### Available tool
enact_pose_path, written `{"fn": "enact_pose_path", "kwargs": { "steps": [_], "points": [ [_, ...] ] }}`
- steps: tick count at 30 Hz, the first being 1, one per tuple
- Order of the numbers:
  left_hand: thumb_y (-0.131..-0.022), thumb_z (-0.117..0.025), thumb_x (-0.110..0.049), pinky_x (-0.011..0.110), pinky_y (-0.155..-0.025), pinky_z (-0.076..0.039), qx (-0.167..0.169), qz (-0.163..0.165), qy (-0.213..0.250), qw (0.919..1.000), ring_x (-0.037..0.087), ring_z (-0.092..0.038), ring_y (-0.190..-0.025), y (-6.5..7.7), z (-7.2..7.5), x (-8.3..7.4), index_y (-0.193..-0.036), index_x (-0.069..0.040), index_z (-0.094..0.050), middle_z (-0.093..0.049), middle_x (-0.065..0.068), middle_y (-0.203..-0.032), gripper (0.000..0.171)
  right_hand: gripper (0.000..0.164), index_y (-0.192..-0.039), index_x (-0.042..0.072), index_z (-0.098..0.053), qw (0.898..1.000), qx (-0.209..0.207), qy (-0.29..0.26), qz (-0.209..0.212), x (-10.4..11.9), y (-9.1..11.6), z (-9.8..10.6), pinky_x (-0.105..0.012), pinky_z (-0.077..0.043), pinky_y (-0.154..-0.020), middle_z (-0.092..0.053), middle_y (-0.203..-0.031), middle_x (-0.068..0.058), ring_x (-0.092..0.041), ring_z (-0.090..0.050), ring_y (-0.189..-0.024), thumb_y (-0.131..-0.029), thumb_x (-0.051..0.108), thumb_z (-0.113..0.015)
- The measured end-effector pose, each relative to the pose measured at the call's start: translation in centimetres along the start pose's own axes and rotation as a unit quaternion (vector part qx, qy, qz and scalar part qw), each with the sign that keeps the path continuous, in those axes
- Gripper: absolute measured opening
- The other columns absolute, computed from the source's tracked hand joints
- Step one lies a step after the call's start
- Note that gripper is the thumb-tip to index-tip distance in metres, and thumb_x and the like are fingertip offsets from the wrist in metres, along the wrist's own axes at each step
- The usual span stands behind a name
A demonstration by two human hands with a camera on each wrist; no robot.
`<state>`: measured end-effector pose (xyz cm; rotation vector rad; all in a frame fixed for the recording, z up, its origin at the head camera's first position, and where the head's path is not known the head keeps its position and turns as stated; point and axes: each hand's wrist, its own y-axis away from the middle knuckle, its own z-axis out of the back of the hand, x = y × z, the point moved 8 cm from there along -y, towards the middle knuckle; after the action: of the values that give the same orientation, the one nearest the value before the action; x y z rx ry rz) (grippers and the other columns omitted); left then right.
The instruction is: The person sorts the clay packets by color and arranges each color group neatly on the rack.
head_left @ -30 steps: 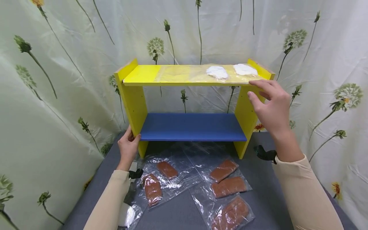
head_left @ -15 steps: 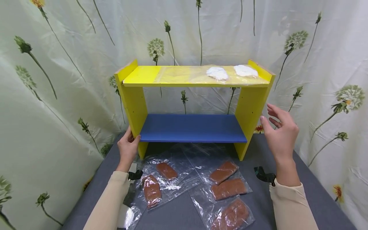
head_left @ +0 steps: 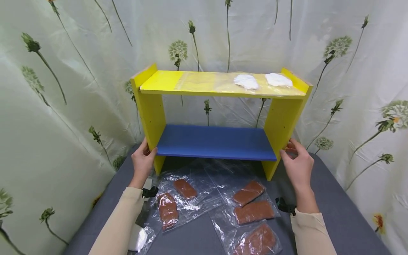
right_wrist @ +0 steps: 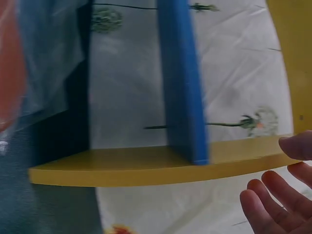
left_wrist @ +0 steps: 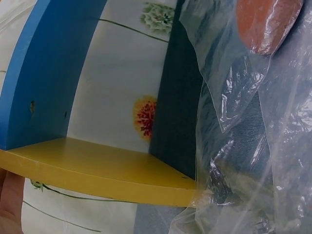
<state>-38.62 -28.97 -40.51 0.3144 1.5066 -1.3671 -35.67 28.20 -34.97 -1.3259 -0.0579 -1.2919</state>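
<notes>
A small shelf unit with yellow sides, a yellow top board and a blue lower board stands upright on the grey cloth. My left hand grips its left side panel low down, thumb at the front edge, fingers outside and partly hidden. At the right side panel, my right hand has its thumb by the front edge and its fingers on the outer side; the right wrist view shows these loosely bent, with a gap to the panel. Two white lumps in clear plastic lie on the top board.
Several reddish-brown slabs in clear plastic bags lie on the grey cloth before the shelf unit. Something white lies beside my left forearm. A flower-patterned curtain hangs behind and at both sides.
My right hand has come down from the top board's right end to the lower part of the right side panel. My left hand has kept its place. The view has shifted slightly.
</notes>
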Motion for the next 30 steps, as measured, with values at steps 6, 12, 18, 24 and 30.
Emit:
{"fn": "enact_pose_path", "kwargs": {
  "steps": [6,12,18,24,30],
  "points": [
    [-0.092,-0.072,-0.004,0.031,-0.089,-0.055,0.002,0.0,0.005,1.0,0.028,-0.064,-0.117,0.0,0.0,-0.2,-0.149,-0.034,-0.049,-0.062,0.006,-0.137,0.068,0.041,-0.129,0.012,-0.069,0.999,0.021,0.04,-0.02,-1.9,1.1,-1.6,-0.023,-0.048,-0.074,-0.073,-0.103,-0.013,-0.031,-0.069,-0.092,-0.089,0.015,-0.078],
    [-0.092,-0.069,0.005,0.025,-0.087,-0.055,0.004,-0.012,0.003,0.9999,0.034,-0.064,-0.116,0.5,0.3,-2.5,-0.151,-0.02,-0.049,-0.062,0.014,-0.136,0.067,0.043,-0.13,0.009,-0.067,0.997,0.028,0.062,-0.038,-3.2,1.4,-2.7,-0.038,-0.05,-0.072,-0.073,-0.102,-0.015,-0.031,-0.069,-0.089,-0.089,0.014,-0.078],
    [-0.092,-0.069,0.006,0.026,-0.088,-0.055,0.009,-0.011,0.001,0.9999,0.035,-0.064,-0.116,0.5,0.6,-4.8,-0.15,-0.015,-0.05,-0.061,0.017,-0.135,0.065,0.041,-0.128,0.009,-0.067,0.998,0.025,0.055,-0.037,-3.6,1.3,-3.1,-0.036,-0.049,-0.073,-0.073,-0.103,-0.014,-0.03,-0.069,-0.089,-0.089,0.015,-0.078],
    [-0.091,-0.071,0.004,0.034,-0.092,-0.054,0.047,-0.003,0.003,0.9989,0.035,-0.062,-0.12,0.1,0.3,-3.1,-0.152,-0.018,-0.046,-0.06,0.017,-0.138,0.07,0.04,-0.126,0.007,-0.068,0.998,0.022,0.056,-0.031,-3.6,1.2,-2.9,-0.037,-0.047,-0.073,-0.073,-0.096,-0.015,-0.031,-0.068,-0.085,-0.089,0.015,-0.079],
    [-0.093,-0.073,-0.007,0.043,-0.095,-0.051,0.106,0.012,-0.022,0.994,0.031,-0.059,-0.125,-0.4,0.6,-1.1,-0.153,-0.033,-0.043,-0.057,0.008,-0.143,0.072,0.04,-0.126,0.005,-0.067,0.998,0.03,0.052,-0.031,-3.8,1.1,-2.9,-0.045,-0.047,-0.076,-0.072,-0.094,-0.018,-0.034,-0.066,-0.086,-0.089,0.015,-0.078]
  ]
}}
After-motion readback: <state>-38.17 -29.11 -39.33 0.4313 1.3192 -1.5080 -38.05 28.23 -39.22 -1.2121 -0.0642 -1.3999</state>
